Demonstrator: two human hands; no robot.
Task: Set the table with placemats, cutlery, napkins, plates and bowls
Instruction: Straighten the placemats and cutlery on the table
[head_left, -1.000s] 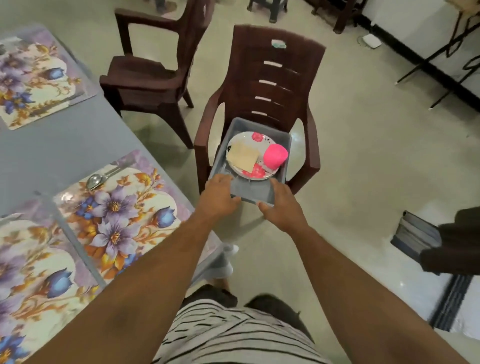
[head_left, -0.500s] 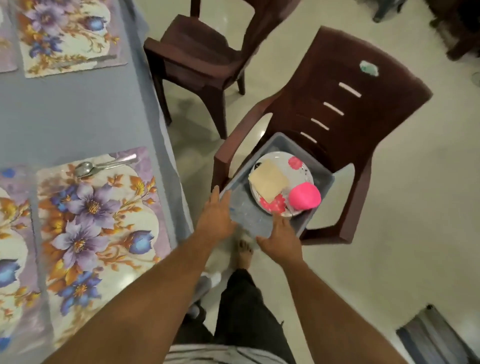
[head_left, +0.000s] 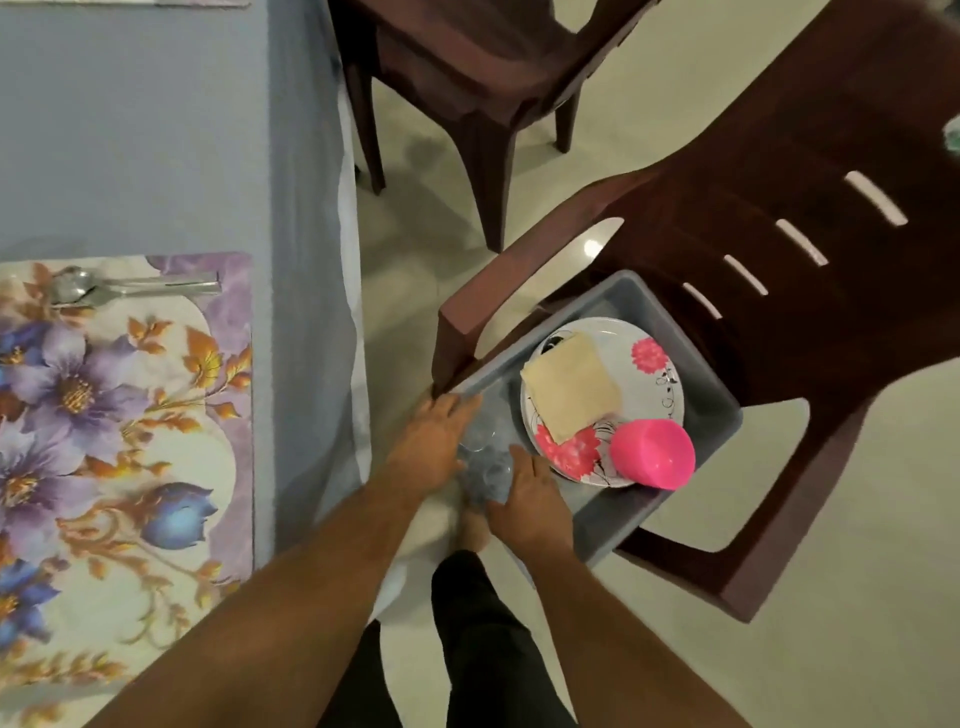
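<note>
A grey tub (head_left: 714, 415) sits on the seat of a brown plastic chair (head_left: 779, 322). In it lies a white plate with pink flowers (head_left: 657, 371), a folded cream napkin (head_left: 571, 389) on the plate, and a pink bowl (head_left: 654, 453) tipped on the plate's near edge. My left hand (head_left: 434, 447) reaches with straight fingers to the tub's near left rim. My right hand (head_left: 524, 499) lies with straight fingers over the tub's near corner. Something clear and blurred (head_left: 485, 457) shows between the two hands; I cannot tell what it is.
The table with a blue-grey cloth (head_left: 156, 130) fills the left. A floral placemat (head_left: 130, 415) lies at its edge with a spoon (head_left: 104, 288) along its far side. A second brown chair (head_left: 467, 67) stands behind, close to the table. My legs are below the tub.
My view has come closer and tipped down over the tub. Both hands have slid from the tub's near rim in over its near corner, around the clear thing.
</note>
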